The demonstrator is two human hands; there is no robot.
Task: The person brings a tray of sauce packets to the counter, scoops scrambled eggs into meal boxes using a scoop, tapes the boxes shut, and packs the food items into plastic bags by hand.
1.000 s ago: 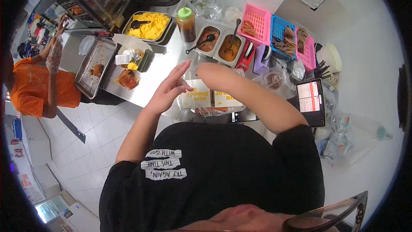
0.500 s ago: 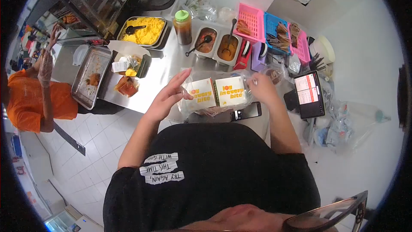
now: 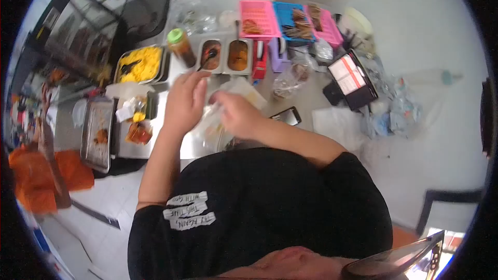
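A clear plastic bag (image 3: pixel 211 124) with white printed cartons inside sits on the steel counter in front of my body. One white carton (image 3: pixel 248 92) shows through the film beyond my hands; its print is blurred. My left hand (image 3: pixel 185 101) is at the bag's left side, fingers curled and close together on the film. Opposite it, my right hand (image 3: pixel 237 115) reaches across the bag with its fingers closed on the gathered plastic. Motion blur hides the exact grip of the fingertips.
A phone (image 3: pixel 287 116) lies right of the bag. Beyond are sauce pans (image 3: pixel 238 56), a green-capped bottle (image 3: pixel 181 47) and a pan of yellow food (image 3: pixel 141 65). A tablet (image 3: pixel 353 80) stands at right. At left is a person in orange (image 3: pixel 36 176) beside a metal tray (image 3: pixel 97 135).
My hands have come together over the bag, the right one moving left across it. The cartons' printed tops are now mostly covered. The view has shifted, and the phone is uncovered.
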